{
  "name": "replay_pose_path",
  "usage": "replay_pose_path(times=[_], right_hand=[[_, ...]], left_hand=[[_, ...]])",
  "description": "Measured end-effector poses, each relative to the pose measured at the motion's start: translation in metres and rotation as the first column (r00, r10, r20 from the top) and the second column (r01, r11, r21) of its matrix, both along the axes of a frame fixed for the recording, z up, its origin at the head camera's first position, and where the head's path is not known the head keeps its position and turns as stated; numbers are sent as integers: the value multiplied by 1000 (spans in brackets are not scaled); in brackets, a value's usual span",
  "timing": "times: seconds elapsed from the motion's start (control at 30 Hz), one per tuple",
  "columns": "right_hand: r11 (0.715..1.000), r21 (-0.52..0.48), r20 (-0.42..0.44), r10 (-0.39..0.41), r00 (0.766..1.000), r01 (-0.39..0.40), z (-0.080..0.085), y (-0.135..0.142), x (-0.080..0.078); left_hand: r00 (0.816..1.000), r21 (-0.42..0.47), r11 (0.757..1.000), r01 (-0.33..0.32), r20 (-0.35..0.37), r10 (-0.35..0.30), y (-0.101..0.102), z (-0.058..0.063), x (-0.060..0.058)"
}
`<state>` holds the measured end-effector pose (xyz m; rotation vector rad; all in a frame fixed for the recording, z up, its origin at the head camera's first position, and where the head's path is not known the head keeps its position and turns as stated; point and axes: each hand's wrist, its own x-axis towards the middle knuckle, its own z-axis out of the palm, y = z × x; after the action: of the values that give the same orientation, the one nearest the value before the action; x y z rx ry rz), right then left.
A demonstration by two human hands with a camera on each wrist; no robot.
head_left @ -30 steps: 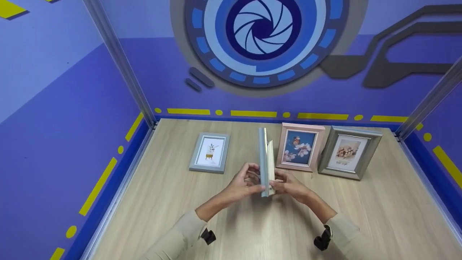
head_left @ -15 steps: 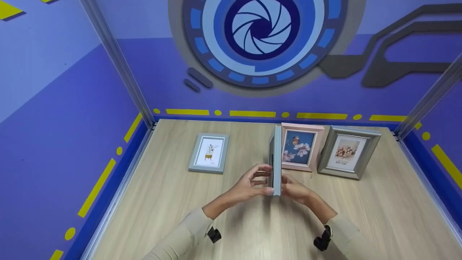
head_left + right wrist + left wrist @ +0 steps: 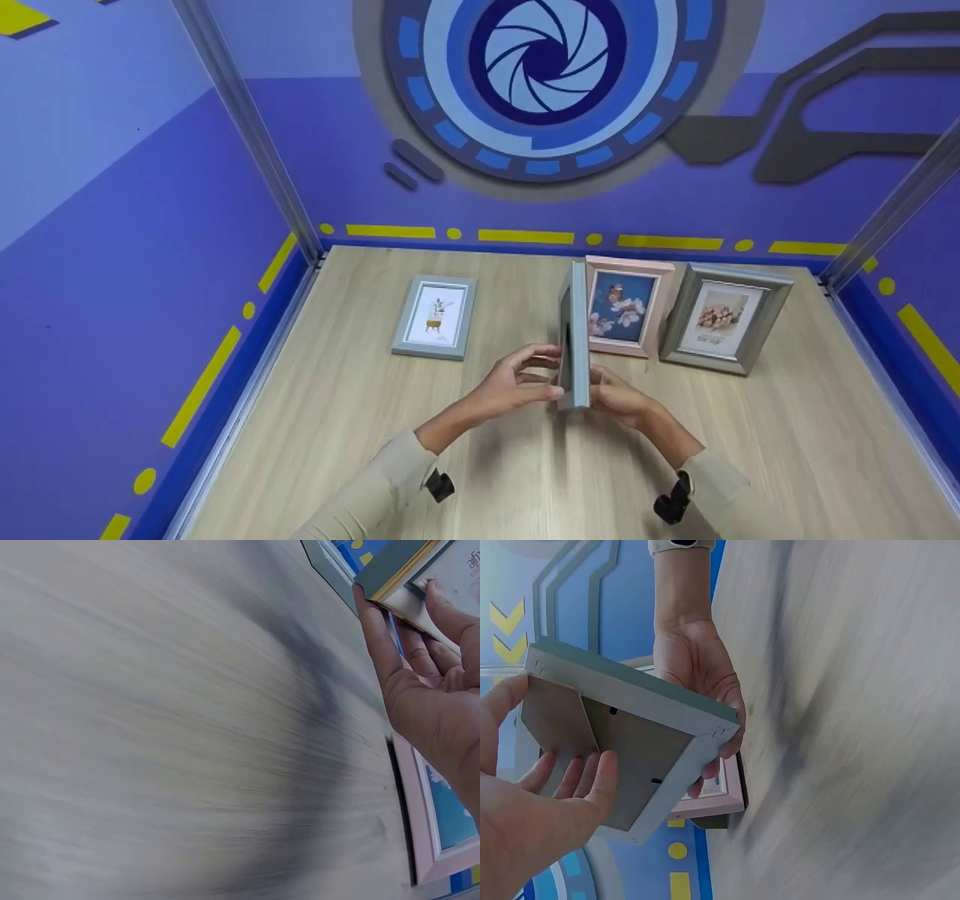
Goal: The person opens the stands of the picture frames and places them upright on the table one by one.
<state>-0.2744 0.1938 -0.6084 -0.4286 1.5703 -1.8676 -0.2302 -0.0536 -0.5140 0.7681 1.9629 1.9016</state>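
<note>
A light blue-grey picture frame (image 3: 579, 337) stands nearly edge-on between both hands in the head view. Its dark back faces left, with a stand leg (image 3: 555, 716) visible in the left wrist view. My left hand (image 3: 506, 386) pinches this leg, thumb at one edge and fingers at the other. My right hand (image 3: 619, 394) grips the frame from the right. In the right wrist view, the right thumb (image 3: 450, 611) lies on the white front, which carries partly visible lettering, and the fingers sit beneath the edge. Most of the front is hidden.
Just right of the held frame stands a pink frame (image 3: 654, 307) with a bird and blossoms. Beside it leans a silver-grey frame (image 3: 769, 319). A small blue-grey frame (image 3: 469, 315) is at the left on the wooden table (image 3: 345, 405). Purple-blue walls (image 3: 300, 165) enclose the table.
The held frame has shifted right and turned slightly, so its back now shows on the left. Both hands have stayed on it; the left hand has moved right with it.
</note>
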Motion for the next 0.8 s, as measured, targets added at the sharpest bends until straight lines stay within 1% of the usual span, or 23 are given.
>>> replay_pose_path(times=[0.07, 0.13, 0.2, 0.27, 0.43, 0.5, 0.53, 0.57, 0.6, 0.63, 0.67, 0.7, 0.73, 0.77, 0.8], right_hand=[[999, -35, 8, 10, 1000, -9, 0, 1, 0], [997, -70, 9, 19, 1000, -18, 0, 1, 1], [996, -90, 12, 32, 999, -30, 0, 1, 0], [995, -91, 15, 37, 999, -36, 1, 0, 0], [999, -31, 19, 31, 999, -30, 2, -1, 0], [999, -16, 23, 34, 999, -34, 2, -2, 0], [999, -4, 21, 32, 999, -31, 2, -2, 0], [1000, 5, 23, 25, 999, -25, 2, -3, 0], [1000, 13, 24, 20, 1000, -20, 2, -3, 1], [1000, 18, 24, 17, 1000, -18, 3, -4, 1], [1000, 24, 22, 10, 1000, -10, 4, -5, 1], [1000, 28, 18, 4, 1000, -4, 5, -7, 1], [1000, 29, 10, -1, 1000, 1, 5, -8, 2], [1000, 21, 8, -3, 1000, 3, 5, -10, 2], [1000, 16, 5, -3, 1000, 2, 6, -12, 2]], left_hand=[[999, -46, 999, -7, -33, 5, -3, 3, -1], [996, -93, 995, -22, -84, 14, -6, 6, -3], [991, -120, 992, -39, -133, 23, -10, 8, -5], [985, -126, 990, -58, -169, 36, -14, 10, -8], [968, -123, 984, -127, -230, 96, -22, 9, -14], [956, -140, 978, -155, -270, 113, -22, 9, -14], [946, -152, 973, -171, -302, 119, -22, 9, -13], [927, -176, 965, -192, -354, 120, -22, 10, -12], [899, -207, 954, -218, -422, 114, -21, 11, -11], [860, -240, 938, -248, -501, 99, -21, 12, -9], [808, -274, 919, -284, -585, 75, -19, 13, -7], [743, -304, 895, -326, -667, 44, -18, 14, -5], [673, -327, 871, -366, -739, 5, -17, 15, -3], [602, -344, 849, -402, -798, -39, -16, 16, -2], [542, -355, 831, -428, -836, -78, -14, 17, 0]])
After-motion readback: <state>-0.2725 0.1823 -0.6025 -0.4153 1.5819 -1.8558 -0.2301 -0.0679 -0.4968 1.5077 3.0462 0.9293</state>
